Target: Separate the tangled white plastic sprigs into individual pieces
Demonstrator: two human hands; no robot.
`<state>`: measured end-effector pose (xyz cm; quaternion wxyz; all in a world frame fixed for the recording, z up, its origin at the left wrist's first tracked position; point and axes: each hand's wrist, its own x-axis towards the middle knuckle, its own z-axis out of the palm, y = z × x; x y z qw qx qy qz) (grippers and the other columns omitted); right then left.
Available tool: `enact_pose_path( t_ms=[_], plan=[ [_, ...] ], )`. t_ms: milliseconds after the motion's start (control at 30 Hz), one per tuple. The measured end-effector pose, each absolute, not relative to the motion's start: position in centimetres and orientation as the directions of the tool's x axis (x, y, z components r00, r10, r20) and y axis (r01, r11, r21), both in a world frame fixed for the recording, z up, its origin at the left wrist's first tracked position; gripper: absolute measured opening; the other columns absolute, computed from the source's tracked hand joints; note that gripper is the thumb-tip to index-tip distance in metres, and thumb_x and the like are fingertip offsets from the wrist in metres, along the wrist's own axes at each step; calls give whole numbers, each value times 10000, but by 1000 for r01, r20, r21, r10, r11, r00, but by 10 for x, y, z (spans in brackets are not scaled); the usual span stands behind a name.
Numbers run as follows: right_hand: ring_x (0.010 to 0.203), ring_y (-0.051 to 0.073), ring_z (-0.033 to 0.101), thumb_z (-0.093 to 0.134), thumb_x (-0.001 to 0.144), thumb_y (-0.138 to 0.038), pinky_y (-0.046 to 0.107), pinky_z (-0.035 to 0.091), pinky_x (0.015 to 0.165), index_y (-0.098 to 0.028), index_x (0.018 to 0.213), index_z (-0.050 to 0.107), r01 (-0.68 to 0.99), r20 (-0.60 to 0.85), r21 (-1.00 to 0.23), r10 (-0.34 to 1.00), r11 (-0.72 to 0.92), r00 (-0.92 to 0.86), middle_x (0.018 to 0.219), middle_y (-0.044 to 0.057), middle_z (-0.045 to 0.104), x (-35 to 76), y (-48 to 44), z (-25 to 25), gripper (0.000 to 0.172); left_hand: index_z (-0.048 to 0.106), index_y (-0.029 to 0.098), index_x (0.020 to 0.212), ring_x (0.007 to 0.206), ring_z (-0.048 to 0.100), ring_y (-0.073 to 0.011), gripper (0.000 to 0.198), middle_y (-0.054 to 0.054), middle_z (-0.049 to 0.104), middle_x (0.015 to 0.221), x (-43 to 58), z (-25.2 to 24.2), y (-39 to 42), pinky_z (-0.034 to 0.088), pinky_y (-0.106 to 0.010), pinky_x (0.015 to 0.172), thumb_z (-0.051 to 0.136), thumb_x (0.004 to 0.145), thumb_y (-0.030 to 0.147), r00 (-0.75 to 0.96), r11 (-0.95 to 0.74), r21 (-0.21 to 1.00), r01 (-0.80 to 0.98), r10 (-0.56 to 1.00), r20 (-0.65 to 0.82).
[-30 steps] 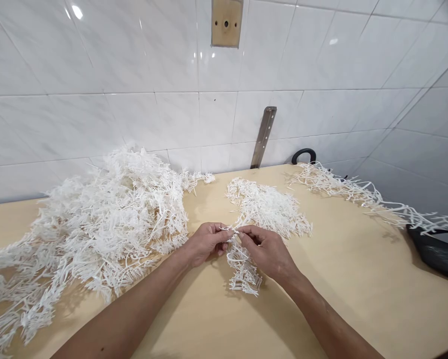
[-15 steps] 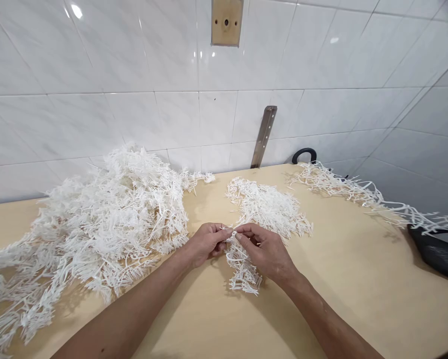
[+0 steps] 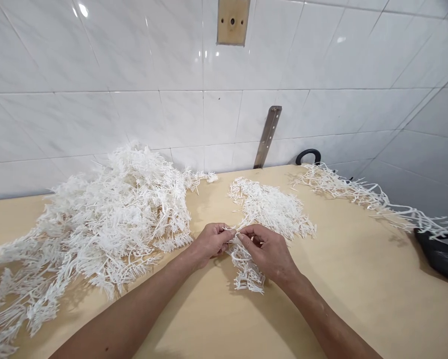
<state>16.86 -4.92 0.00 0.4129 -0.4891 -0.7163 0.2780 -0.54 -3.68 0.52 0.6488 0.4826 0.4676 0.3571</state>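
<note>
Fingertips of both hands meet over a white branched plastic sprig (image 3: 248,274) that hangs down toward the table between them. My left hand (image 3: 215,241) pinches its upper end, fingers closed. Beside it, the thumb and forefinger of my right hand (image 3: 265,249) are pressed together on the same sprig; exactly which part they grip is too small to tell. Just beyond the right hand lies a flat heap of short white plastic pieces (image 3: 272,204). A tall, tangled pile of white plastic sprigs (image 3: 122,214) spreads to the left of my left forearm.
Bare white stems (image 3: 358,192) lie along the table's right edge, some over a black object (image 3: 440,254). A black ring-shaped handle (image 3: 308,156) shows behind the table. A metal bracket (image 3: 267,137) leans at the tiled wall (image 3: 179,55). The wooden table (image 3: 362,284) supports the piles.
The view has shifted slightly, so everything sits a little further right. Both hands stay pinched on the sprig, with only small finger movement.
</note>
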Motion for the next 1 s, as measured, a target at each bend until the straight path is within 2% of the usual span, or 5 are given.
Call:
enact_pose_path(
  t_ms=[233, 533, 733, 1000],
  plan=[
    [559, 142, 556, 579, 881, -355, 271, 456, 545, -213, 889, 707, 489, 334, -787, 926, 376, -174, 749, 25, 693, 168, -50, 2, 191, 517, 172, 731, 378, 269, -37, 434, 76, 419, 474, -6, 5, -38, 149, -194, 394, 732, 696, 547, 323, 270, 962, -33, 914, -246],
    [636, 160, 617, 579, 852, -319, 261, 473, 562, -205, 910, 695, 414, 149, -887, 975, 206, -165, 763, 23, 708, 169, -50, 2, 173, 490, 176, 697, 367, 304, -42, 428, 69, 431, 481, -6, 6, -39, 168, -192, 381, 725, 715, 533, 359, 277, 959, -55, 902, -240],
    [609, 158, 603, 589, 843, -321, 260, 468, 549, -198, 844, 660, 429, 197, -870, 969, 243, -150, 692, 14, 675, 169, -48, 1, 143, 503, 170, 697, 375, 294, -38, 441, 69, 425, 481, -6, 7, -39, 171, -192, 383, 736, 705, 545, 366, 276, 959, -67, 901, -234],
    [596, 152, 599, 565, 850, -294, 266, 478, 540, -215, 915, 660, 463, 245, -836, 955, 295, -166, 738, 15, 680, 169, -48, -2, 139, 541, 158, 712, 391, 290, -37, 436, 63, 438, 494, -6, 7, -38, 159, -197, 398, 773, 666, 524, 338, 284, 958, -51, 907, -251]
  ],
)
